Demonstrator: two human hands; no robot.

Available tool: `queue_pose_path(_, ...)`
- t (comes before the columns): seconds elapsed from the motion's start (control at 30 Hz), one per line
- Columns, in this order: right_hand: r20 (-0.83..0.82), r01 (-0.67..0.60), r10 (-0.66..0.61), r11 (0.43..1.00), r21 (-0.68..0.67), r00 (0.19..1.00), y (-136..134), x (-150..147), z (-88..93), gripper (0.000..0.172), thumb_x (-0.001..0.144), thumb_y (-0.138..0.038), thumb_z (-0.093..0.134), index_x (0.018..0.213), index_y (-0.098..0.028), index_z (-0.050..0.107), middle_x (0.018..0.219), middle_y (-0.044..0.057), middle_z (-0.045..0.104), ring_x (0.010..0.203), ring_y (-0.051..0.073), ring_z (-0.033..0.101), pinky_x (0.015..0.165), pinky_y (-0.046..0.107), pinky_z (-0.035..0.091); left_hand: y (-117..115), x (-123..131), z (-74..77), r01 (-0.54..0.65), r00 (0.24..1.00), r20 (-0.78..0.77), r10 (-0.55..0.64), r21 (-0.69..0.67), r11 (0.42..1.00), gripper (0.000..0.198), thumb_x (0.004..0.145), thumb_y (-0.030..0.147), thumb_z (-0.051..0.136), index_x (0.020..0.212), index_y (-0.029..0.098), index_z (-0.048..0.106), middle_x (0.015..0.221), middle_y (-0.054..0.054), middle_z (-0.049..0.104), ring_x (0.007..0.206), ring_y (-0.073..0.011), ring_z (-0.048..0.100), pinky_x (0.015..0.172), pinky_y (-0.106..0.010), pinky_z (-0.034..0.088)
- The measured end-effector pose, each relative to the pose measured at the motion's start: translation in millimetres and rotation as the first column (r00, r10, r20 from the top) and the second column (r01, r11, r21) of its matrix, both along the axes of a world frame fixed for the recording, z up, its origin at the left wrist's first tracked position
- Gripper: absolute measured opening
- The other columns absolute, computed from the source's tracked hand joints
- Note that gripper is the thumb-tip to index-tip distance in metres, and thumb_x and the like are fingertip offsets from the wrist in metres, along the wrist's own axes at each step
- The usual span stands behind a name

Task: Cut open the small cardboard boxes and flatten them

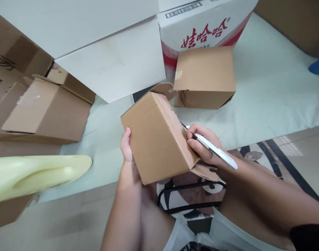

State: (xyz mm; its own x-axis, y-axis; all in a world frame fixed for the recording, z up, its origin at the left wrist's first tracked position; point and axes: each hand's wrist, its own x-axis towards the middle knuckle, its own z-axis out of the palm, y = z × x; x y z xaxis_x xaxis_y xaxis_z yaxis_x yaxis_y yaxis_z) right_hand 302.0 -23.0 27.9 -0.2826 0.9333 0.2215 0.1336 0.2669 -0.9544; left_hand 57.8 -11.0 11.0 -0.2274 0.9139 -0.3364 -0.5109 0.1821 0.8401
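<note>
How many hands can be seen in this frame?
2: the left hand at the left side of the held cardboard box, partly hidden by it; the right hand at the box's right side, holding a white-handled tool. No other hand shows.

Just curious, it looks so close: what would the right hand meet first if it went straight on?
Most likely the cardboard box held in the left hand: the white utility knife in the right hand points toward its side, though depth leaves contact unclear.

Brn box (pixel 156 139), wht tool (pixel 218 152), pale-grn cloth (pixel 274 87), wht ctn (pixel 201 26) w/ red lettering & band
</note>
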Motion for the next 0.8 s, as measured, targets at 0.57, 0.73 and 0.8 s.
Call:
queue_pose_path(0.57,-0.185,0.194,-0.151,0.95,0.243,0.971,11,3,-21.2,0.049,0.086,-0.066,0.069,0.103,-0.032,0.038,0.134,0.011,0.07,0.144,0.034,0.054,0.118,0.061,0.038,6,14,1.3,-0.377,0.917,-0.051,0.396,0.214,0.901,0.051,0.089,0.061,0.052,0.116,0.022,0.069,0.109,-0.007,0.075,0.105,-0.0263,0.07,0.087,-0.033,0.055)
queue_pose_path(0.73,-0.021,0.208,-0.218,0.889,0.407,0.976,8,-4,-28.5,0.062,0.074,-0.069,0.079,0.095,-0.031,0.035,0.153,0.009,0.059,0.159,0.036,0.031,0.124,0.067,0.021,7,13,-3.0,-0.369,0.918,-0.068,0.39,0.206,0.906,0.053,0.089,0.067,0.053,0.117,0.024,0.068,0.109,-0.006,0.076,0.104,-0.0274,0.07,0.086,-0.034,0.057)
queue_pose_path(0.8,0.019,0.234,-0.266,0.875,0.424,0.964,7,-5,-30.8,0.067,0.069,-0.073,0.08,0.09,-0.03,0.034,0.156,0.009,0.056,0.158,0.039,0.033,0.123,0.067,0.024,8,13,-3.4,-0.343,0.924,-0.091,0.371,0.229,0.911,0.056,0.088,0.07,0.052,0.118,0.025,0.067,0.11,-0.007,0.076,0.107,-0.0286,0.07,0.089,-0.036,0.057)
